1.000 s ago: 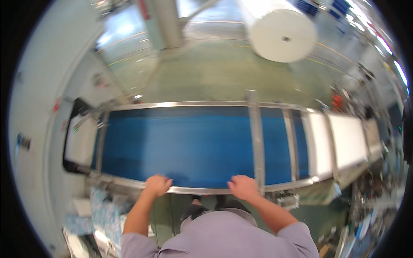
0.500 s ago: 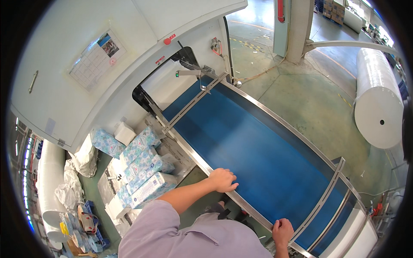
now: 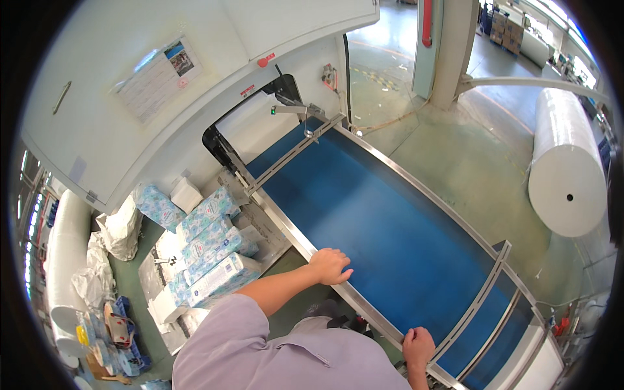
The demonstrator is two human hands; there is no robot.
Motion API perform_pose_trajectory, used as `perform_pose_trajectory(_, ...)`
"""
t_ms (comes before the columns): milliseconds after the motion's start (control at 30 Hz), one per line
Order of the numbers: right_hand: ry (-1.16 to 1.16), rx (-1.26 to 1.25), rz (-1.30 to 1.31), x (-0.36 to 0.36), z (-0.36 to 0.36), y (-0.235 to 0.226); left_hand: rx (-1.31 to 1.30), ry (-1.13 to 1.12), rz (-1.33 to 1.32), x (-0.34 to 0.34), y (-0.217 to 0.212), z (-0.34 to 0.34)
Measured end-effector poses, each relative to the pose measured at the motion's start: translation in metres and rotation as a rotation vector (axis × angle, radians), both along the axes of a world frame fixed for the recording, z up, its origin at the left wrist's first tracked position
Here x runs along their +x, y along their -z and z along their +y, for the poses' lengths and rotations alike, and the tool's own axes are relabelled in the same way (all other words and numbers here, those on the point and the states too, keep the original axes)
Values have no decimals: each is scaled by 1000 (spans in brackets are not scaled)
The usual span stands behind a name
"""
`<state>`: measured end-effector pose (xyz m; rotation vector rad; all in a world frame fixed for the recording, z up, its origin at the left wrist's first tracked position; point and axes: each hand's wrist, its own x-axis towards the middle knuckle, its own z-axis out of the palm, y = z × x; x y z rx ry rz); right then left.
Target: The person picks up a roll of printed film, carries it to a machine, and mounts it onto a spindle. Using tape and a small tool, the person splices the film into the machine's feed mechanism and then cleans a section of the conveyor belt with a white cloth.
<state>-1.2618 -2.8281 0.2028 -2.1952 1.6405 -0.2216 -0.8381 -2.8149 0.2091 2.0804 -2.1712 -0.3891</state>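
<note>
A long blue conveyor belt point(image 3: 370, 214) with a metal frame runs from a white machine's dark opening point(image 3: 260, 104) toward the lower right. My left hand point(image 3: 330, 265) rests on the belt's near metal rail point(image 3: 292, 237), fingers loosely curled over the edge. Farther right along the same rail, my right hand point(image 3: 418, 344) grips the edge. Neither hand holds a loose object. Nothing lies on the belt.
Several blue-and-white wrapped packs point(image 3: 211, 250) are piled on the floor left of the belt, beside white bags point(image 3: 120, 224). A huge white paper roll point(image 3: 569, 172) lies on the green floor beyond the belt. Metal crossbars point(image 3: 474, 305) span the belt at right.
My view has swung left, bringing the machine opening and the floor packs into sight. Both hands stay on the near rail, the left one now further along it.
</note>
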Motion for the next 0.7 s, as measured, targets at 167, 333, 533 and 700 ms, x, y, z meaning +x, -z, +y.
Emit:
perform_pose_trajectory(167, -2, 0, -5, 0, 1, -1, 27, -16, -11, -1, 0, 2)
perform_pose_trajectory(333, 8, -7, -12, -2, 3, 1, 1, -1, -7, -1, 5, 3)
perform_pose_trajectory(533, 37, 4, -11, -1, 4, 0, 5, -4, -14, -1, 5, 3)
perform_pose_trajectory(700, 42, -2, -13, -1, 4, 1, -2, -4, -28, -3, 5, 4)
